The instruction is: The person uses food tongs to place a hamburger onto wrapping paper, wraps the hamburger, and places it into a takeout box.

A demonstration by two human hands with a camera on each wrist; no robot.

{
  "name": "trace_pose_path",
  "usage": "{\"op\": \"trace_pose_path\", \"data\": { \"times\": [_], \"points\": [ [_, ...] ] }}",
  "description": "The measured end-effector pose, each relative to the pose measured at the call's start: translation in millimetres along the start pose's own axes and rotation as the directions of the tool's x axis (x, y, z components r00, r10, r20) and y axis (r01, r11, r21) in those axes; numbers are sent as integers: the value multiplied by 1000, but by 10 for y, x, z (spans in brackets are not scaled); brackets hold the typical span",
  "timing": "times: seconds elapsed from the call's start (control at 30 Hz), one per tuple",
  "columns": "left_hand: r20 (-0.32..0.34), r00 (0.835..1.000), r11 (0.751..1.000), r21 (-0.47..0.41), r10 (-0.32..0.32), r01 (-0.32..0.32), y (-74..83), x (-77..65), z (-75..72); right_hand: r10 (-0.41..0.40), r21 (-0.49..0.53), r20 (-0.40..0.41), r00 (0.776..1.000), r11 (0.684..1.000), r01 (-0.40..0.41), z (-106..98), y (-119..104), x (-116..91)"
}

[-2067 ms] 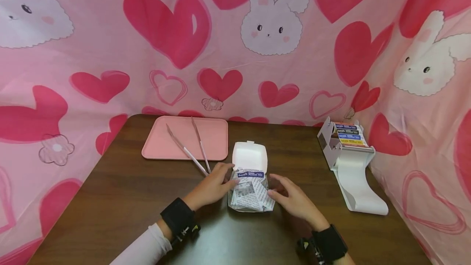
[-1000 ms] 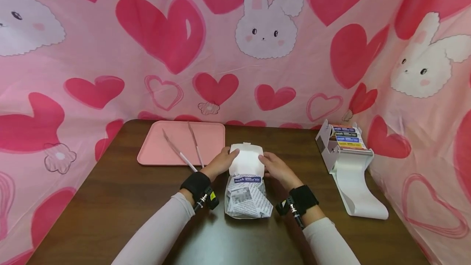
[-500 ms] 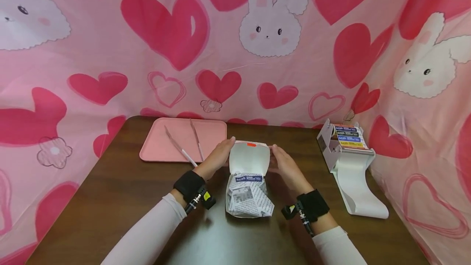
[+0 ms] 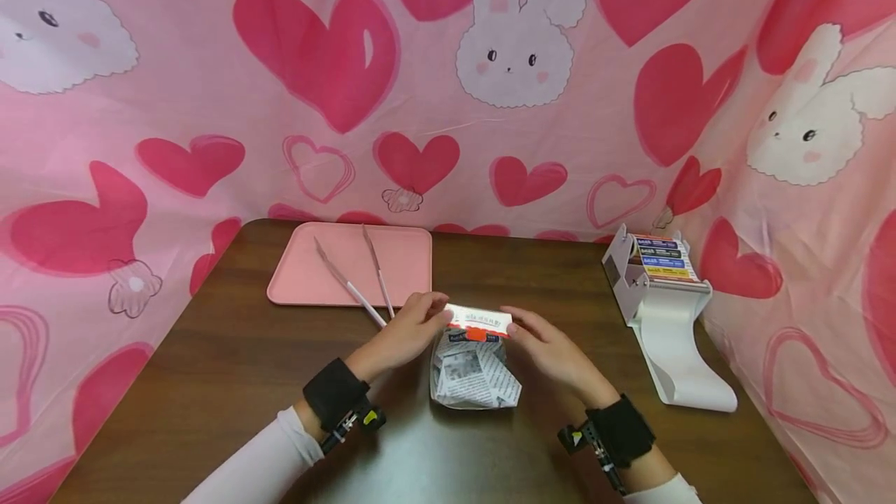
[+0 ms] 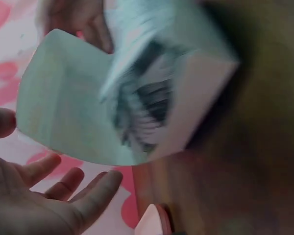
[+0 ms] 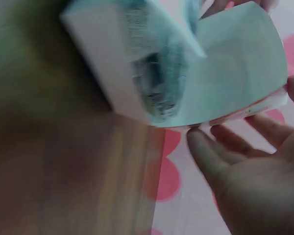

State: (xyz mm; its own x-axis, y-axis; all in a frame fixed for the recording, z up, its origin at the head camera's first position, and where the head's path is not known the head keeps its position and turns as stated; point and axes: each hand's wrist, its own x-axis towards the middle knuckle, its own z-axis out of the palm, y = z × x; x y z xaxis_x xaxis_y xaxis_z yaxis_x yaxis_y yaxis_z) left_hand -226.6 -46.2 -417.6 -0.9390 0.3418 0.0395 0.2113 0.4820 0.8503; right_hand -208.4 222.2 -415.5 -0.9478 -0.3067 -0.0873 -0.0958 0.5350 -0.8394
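A small paper burger box stands in front of me, its lid (image 4: 490,319) tilted partway forward over a parcel wrapped in newsprint paper (image 4: 470,381). My left hand (image 4: 402,341) is at the lid's left side, its thumb tip at the lid's edge and its fingers spread behind. At the opposite side, my right hand (image 4: 563,356) has its thumb at the lid's corner and its fairly straight fingers along the outer side. Both wrist views look into the open side of the box, where the lid's pale inner face (image 5: 63,98) and the printed wrap (image 6: 161,83) show.
A pink tray (image 4: 301,286) lies at the back left, with tongs (image 4: 360,298) resting across its front edge onto the dark wooden table (image 4: 231,379). To the right stands a dispenser (image 4: 623,274) with sticker rolls and a long white backing strip (image 4: 675,364).
My hands went from beside the wrapped parcel to the upright lid, then came back toward me with it. The lid has swung forward, and its printed outer flap now shows.
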Motion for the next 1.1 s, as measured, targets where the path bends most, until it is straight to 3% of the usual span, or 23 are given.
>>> {"op": "trace_pose_path", "data": {
  "times": [0.17, 0.3, 0.43, 0.83, 1.1],
  "points": [
    [59, 992, 983, 144, 107, -115, -77, -315, 94, -145, -144, 19, 989, 979, 146, 130, 117, -249],
    [63, 982, 951, 247, 178, -188, -128, -491, 177, -189, -166, 60, 980, 966, 196, 220, 208, -370],
    [45, 976, 937, 274, 212, -216, -161, -611, 233, -216, -181, 118, 969, 955, 235, 275, 262, -439],
    [35, 977, 944, 251, 211, -213, -250, -727, 322, -310, -284, 49, 949, 907, 311, 347, 354, -491],
    [31, 970, 937, 251, 242, -241, -293, -756, 347, -465, -406, -36, 884, 815, 413, 424, 444, -491]
  ]
}}
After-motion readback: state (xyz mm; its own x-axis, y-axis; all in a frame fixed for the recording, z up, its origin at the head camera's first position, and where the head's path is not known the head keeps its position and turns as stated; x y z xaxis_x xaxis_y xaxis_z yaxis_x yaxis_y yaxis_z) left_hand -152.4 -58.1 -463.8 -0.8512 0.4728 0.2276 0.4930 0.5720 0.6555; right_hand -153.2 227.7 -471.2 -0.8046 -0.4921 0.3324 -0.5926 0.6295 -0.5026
